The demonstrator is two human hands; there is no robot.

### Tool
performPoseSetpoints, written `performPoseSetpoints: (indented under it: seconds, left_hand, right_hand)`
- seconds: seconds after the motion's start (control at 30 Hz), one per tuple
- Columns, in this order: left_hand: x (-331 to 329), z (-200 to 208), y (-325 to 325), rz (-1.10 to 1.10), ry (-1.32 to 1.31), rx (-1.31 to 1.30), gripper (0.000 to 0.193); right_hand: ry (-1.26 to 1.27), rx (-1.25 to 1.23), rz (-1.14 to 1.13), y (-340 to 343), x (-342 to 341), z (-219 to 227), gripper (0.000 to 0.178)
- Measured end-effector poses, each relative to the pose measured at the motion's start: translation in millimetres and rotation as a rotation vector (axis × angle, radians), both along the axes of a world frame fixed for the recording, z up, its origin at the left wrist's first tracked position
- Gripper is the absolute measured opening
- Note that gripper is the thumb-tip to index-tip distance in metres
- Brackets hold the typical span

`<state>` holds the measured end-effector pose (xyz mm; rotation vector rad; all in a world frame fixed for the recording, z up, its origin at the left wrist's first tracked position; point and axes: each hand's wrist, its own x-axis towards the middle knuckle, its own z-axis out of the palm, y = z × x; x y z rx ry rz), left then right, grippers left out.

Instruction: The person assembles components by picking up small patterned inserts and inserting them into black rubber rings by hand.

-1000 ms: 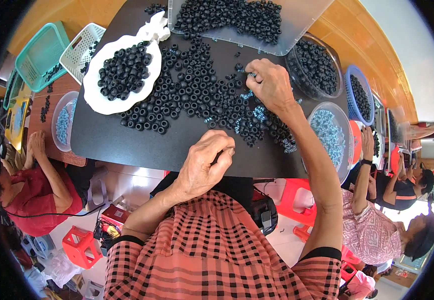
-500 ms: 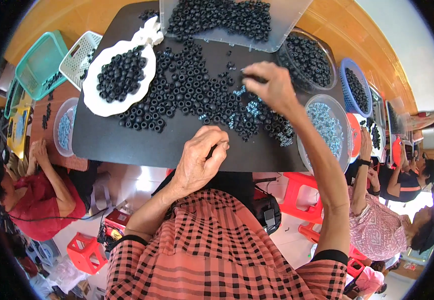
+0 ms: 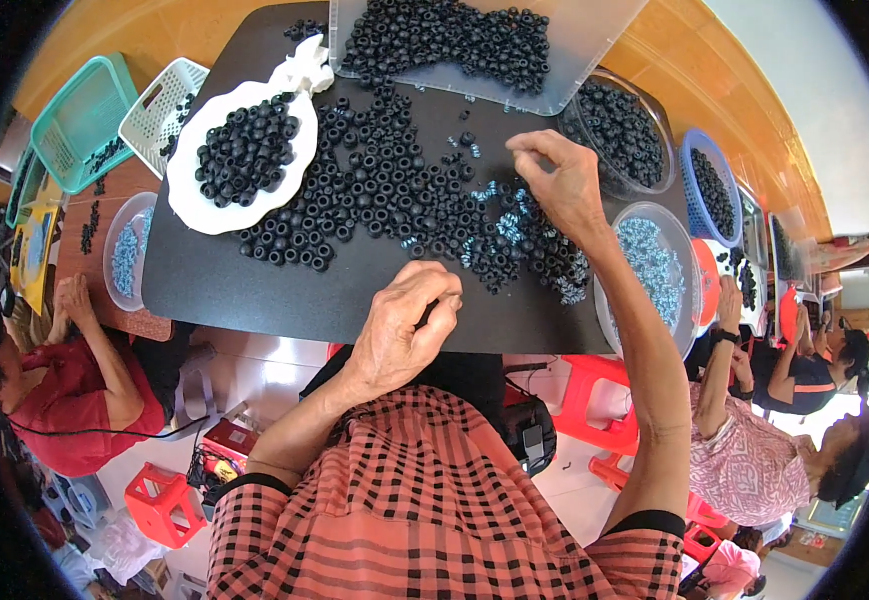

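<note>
Left hand [image 3: 407, 325] curled narrow, contents hidden. Right hand [image 3: 555, 180] pinched, fingertips down, w/ loose black plastic rings [image 3: 395, 195] spread on black counter [image 3: 245, 285], prob. for easy picking.

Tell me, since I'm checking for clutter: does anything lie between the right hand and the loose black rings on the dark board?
Nothing visible does. The right hand hangs just above the black rings, fingertips pinched, with only small pale blue pieces mixed among them. The left hand sits nearer the board's front edge, out of the way.
</note>
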<state>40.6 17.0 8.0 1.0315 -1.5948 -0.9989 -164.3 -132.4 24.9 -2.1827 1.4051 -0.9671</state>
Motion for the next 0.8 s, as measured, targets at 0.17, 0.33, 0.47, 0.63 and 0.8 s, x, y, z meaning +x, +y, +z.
performPoseSetpoints:
  seconds: [0.17, 0.33, 0.47, 0.63, 0.8]
  left_hand:
    - [2, 1, -1, -0.022, -0.037, -0.021, 0.006]
    - [4, 1, -2, -0.046, -0.017, -0.020, 0.005]
    - [5, 2, -2, -0.062, -0.007, 0.002, 0.006]
    - [5, 0, -4, -0.071, 0.020, -0.022, 0.007]
    - [5, -3, -4, -0.071, 0.051, -0.036, 0.010]
  right_hand:
    - [0.111, -0.113, 0.172, -12, 20, -5, 0.013]
    - [0.224, -0.117, 0.036, -16, 13, -5, 0.005]
    - [0.179, -0.149, -0.002, -15, 25, -2, 0.006]
    - [0.167, -0.198, 0.155, -25, 46, 4, 0.013]
    - [0.163, -0.168, 0.164, -37, 42, 4, 0.016]
